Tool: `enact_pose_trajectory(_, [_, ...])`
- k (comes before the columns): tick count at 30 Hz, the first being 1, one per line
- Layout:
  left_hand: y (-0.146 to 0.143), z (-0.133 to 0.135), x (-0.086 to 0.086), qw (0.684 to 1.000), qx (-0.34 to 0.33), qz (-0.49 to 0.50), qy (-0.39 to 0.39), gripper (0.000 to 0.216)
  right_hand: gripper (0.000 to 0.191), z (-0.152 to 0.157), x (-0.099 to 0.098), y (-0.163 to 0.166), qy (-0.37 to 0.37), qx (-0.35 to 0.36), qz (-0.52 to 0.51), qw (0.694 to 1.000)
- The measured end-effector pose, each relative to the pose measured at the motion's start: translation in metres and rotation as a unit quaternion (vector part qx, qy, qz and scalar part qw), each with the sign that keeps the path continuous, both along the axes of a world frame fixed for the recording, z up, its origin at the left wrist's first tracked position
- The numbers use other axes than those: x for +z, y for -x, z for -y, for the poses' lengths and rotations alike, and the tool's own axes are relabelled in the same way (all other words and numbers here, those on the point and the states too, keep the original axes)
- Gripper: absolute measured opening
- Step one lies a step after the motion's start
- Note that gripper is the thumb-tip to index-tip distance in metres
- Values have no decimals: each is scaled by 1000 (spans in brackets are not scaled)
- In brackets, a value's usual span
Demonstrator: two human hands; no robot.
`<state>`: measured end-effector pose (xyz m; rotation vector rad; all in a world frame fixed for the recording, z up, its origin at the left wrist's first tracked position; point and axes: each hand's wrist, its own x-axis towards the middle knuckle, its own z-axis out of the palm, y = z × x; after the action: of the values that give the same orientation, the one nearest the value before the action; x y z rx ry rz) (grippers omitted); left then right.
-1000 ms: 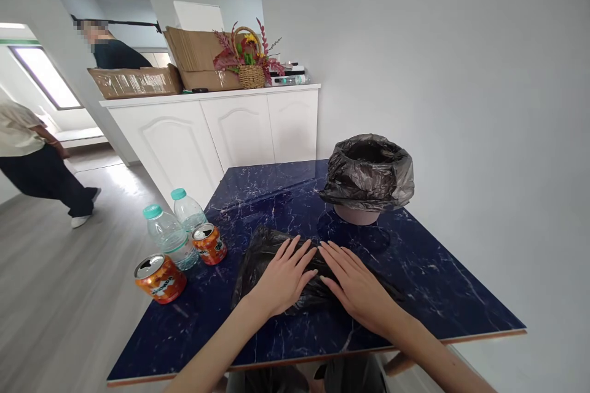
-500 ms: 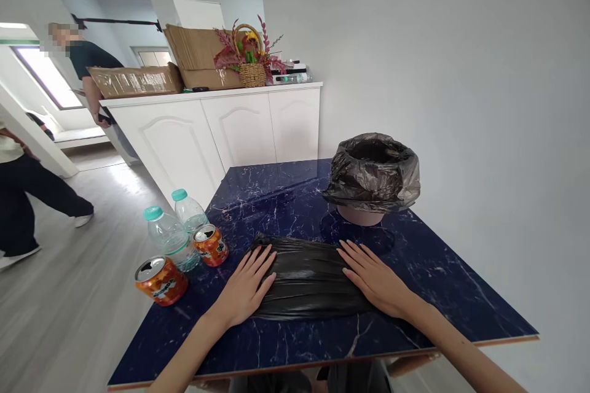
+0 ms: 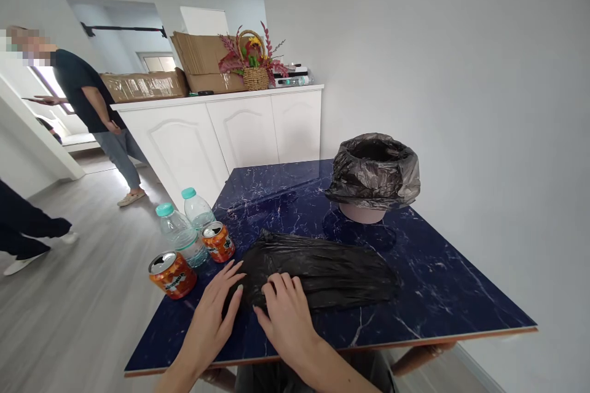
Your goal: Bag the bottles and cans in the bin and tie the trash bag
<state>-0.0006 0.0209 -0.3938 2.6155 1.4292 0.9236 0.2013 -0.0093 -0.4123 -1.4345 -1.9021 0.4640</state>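
Observation:
A black plastic bag (image 3: 332, 273), laid flat and wrinkled, stretches across the front of the dark blue marbled table (image 3: 428, 276). My left hand (image 3: 211, 307) is at the bag's left end, fingers extended and thumb apart; it is open. Further right, my right hand (image 3: 289, 313) rests on the bag with bent fingers and the thumb apart, open as well. Left of my hands stand two orange drink cans, a nearer can (image 3: 173, 275) and a farther can (image 3: 218, 242). Just behind them are two clear bottles with teal caps, a nearer bottle (image 3: 177, 230) and a farther bottle (image 3: 197, 209).
A bin (image 3: 362, 214) lined with a black bag (image 3: 375, 175) stands at the table's right rear. Beyond is a white cabinet (image 3: 182, 141) bearing cardboard boxes (image 3: 150, 86) and a flower basket (image 3: 255, 78). One person (image 3: 87, 89) and another person's legs (image 3: 27, 227) are at left.
My right hand has moved left from the bag's right end to its left part, and my left hand has shifted left. The bag looks longer and more wrinkled. Both people have moved left.

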Motion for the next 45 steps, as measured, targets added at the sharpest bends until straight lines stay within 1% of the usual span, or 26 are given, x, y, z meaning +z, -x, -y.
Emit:
enact_pose_trajectory(2, [4, 8, 3, 999, 17, 26, -9, 32, 8, -7, 3, 7, 10, -24, -31, 999])
enact_pose_trajectory(3, [5, 12, 4, 999, 24, 38, -15, 30, 5, -9, 5, 6, 15, -32, -54, 998])
enact_pose_trajectory(7, [0, 26, 4, 992, 61, 93, -53, 23, 25, -3, 12, -20, 35, -70, -189, 979])
enact_pose_trajectory(10, [-20, 26, 2, 992, 55, 109, -35, 18, 38, 10, 18, -46, 51, -111, -276, 953])
enact_pose_trajectory(12, [-41, 22, 1, 995, 19, 99, 7, 18, 40, 20, 22, -60, 67, -140, -370, 916])
enact_pose_trajectory(14, [-66, 15, 1, 994, -22, 91, 55, 22, 39, 31, 24, -70, 90, -162, -497, 848])
enact_pose_trajectory(16, [-94, 8, 3, 990, -52, 91, 92, 34, 38, 41, 23, -78, 107, -174, -601, 773])
enact_pose_trajectory(17, [-108, 5, 4, 988, -67, 89, 103, 41, 38, 45, 20, -82, 107, -179, -629, 749])
enact_pose_trajectory(20, [-151, -2, 5, 984, -128, 54, 109, 56, 35, 52, 3, -98, 79, -199, -682, 699])
enact_pose_trajectory(22, [-178, -6, 4, 980, -178, 12, 90, 64, 33, 54, -12, -113, 55, -215, -694, 685])
enact_pose_trajectory(23, [-191, -8, 4, 978, -195, -9, 76, 67, 33, 55, -19, -121, 46, -227, -690, 685])
enact_pose_trajectory(24, [-203, -10, 3, 977, -204, -29, 62, 70, 34, 57, -24, -130, 39, -243, -677, 693])
enact_pose_trajectory(25, [-215, -12, 2, 976, -206, -47, 47, 73, 36, 60, -26, -139, 33, -263, -651, 711])
enact_pose_trajectory(27, [-236, -15, 0, 975, -206, -84, 24, 78, 42, 69, -24, -155, 7, -319, -555, 768])
enact_pose_trajectory(29, [-252, -17, -3, 971, -211, -115, 8, 81, 49, 79, -11, -167, -49, -381, -410, 827])
enact_pose_trajectory(30, [-259, -18, -6, 969, -214, -126, 2, 82, 50, 84, -3, -171, -82, -398, -332, 852])
enact_pose_trajectory(31, [-264, -19, -10, 968, -216, -132, -1, 83, 50, 87, 6, -173, -114, -396, -260, 873])
enact_pose_trajectory(32, [-268, -19, -15, 967, -218, -133, -2, 82, 47, 88, 15, -174, -144, -371, -199, 896])
enact_pose_trajectory(34, [-272, -18, -29, 967, -228, -115, 1, 80, 46, 86, 30, -173, -184, -266, -104, 941])
enact_pose_trajectory(35, [-273, -16, -36, 967, -233, -101, 4, 78, 50, 82, 35, -171, -192, -205, -66, 958])
enact_pose_trajectory(37, [-272, -11, -50, 969, -235, -78, 13, 72, 60, 70, 40, -168, -189, -107, 10, 976])
enact_pose_trajectory(38, [-271, -9, -55, 970, -233, -73, 16, 70, 63, 64, 39, -167, -182, -78, 49, 979])
enact_pose_trajectory(40, [-269, -8, -59, 969, -231, -81, 19, 69, 65, 50, 32, -168, -165, -51, 114, 978])
enact_pose_trajectory(42, [-267, -11, -55, 965, -243, -93, 17, 71, 61, 37, 19, -176, -141, -62, 164, 974])
enact_pose_trajectory(43, [-266, -13, -51, 963, -248, -102, 16, 72, 58, 32, 11, -184, -125, -83, 186, 971])
enact_pose_trajectory(45, [-262, -17, -41, 962, -241, -129, 18, 75, 53, 24, -5, -203, -95, -152, 229, 957])
